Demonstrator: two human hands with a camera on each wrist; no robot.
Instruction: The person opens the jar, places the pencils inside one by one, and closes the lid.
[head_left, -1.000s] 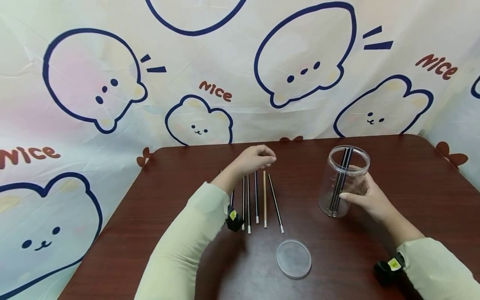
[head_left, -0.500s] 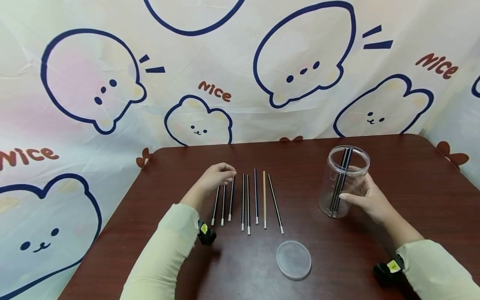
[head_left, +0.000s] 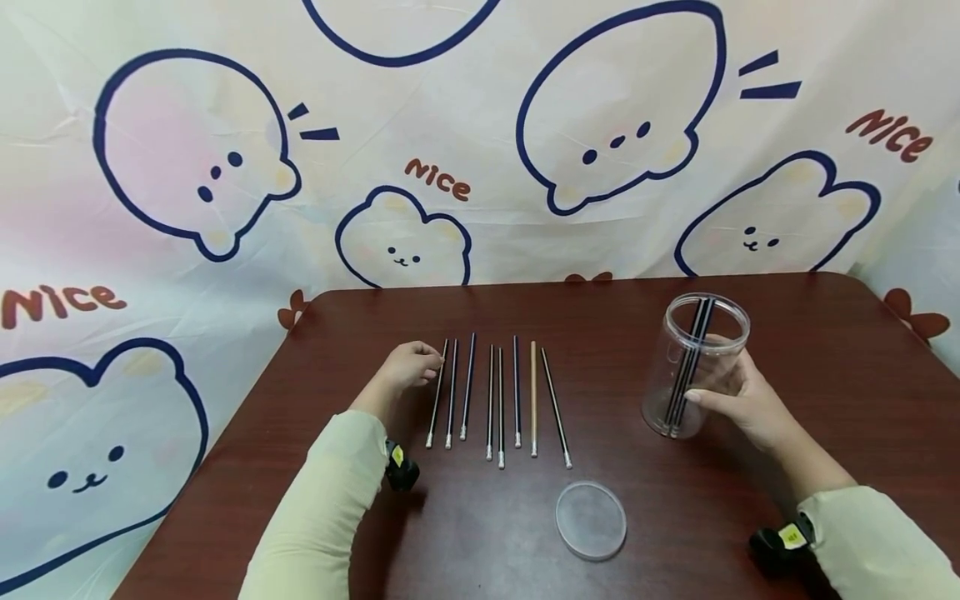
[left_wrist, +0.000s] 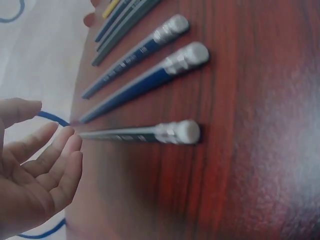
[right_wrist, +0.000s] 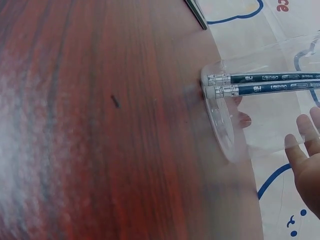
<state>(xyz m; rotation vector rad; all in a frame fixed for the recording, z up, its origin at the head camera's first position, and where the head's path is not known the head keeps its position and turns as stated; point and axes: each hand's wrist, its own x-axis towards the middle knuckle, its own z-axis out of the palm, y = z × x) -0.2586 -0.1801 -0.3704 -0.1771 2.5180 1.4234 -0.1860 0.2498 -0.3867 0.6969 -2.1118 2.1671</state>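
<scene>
In the head view my left hand (head_left: pixel 407 367) is at the far tip of the leftmost pencil (head_left: pixel 437 392) in a row on the table. In the left wrist view its thumb and fingers are apart, with the fingertips (left_wrist: pixel 75 142) overlapping the dark pencil's (left_wrist: pixel 135 135) thin end. My right hand (head_left: pixel 738 400) grips a clear plastic jar (head_left: pixel 654 392) round its side, thumb in front. Two dark pencils (right_wrist: pixel 280 82) with white erasers stand in the jar, eraser ends down. The jar's mouth is uncovered.
To the right of the left hand lie several more pencils, dark, blue and one natural wood (head_left: pixel 534 400), erasers toward me. A round clear lid (head_left: pixel 591 521) rests nearer the front of the brown table (head_left: pixel 480 533). A patterned cloth (head_left: pixel 570 233) hangs behind.
My left hand has moved left and down from over the middle pencils to the leftmost one, uncovering the pencils beneath. The right hand and the jar have stayed in place.
</scene>
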